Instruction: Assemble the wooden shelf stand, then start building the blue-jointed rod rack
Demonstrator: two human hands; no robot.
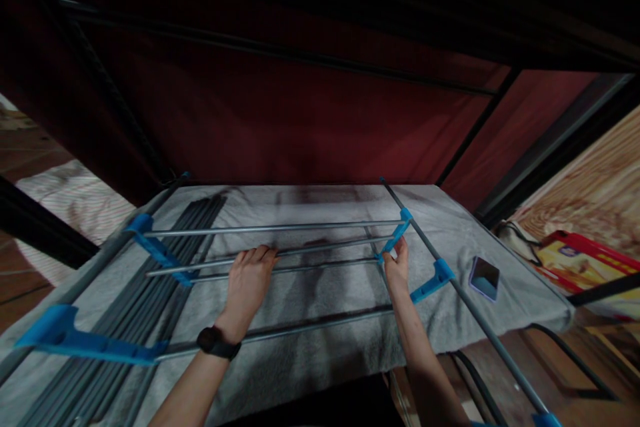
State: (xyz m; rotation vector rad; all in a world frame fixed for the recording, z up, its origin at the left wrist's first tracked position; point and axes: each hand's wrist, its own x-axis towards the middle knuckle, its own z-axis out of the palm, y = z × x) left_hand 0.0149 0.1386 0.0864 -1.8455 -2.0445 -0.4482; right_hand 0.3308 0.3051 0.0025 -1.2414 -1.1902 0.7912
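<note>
A rack frame of grey tubes and blue plastic brackets lies across the bed in front of me. My left hand (253, 273), with a dark watch on its wrist, is closed round a grey tube (320, 248). This tube's left end sticks out past the left blue bracket (167, 259); its right end meets the right blue bracket (399, 235). My right hand (397, 268) pinches that right bracket near the tube's end. Nearer me, a second right bracket (431, 283) and a second left bracket (85, 340) carry another crossing tube (320, 324).
A bundle of loose grey tubes (125, 313) lies on the grey blanket (320, 360) at the left. A phone (485, 277) rests at the right. Dark bed-frame posts (500, 120) and a red panel (300, 127) stand around. A red and yellow box (585, 260) sits beyond the right edge.
</note>
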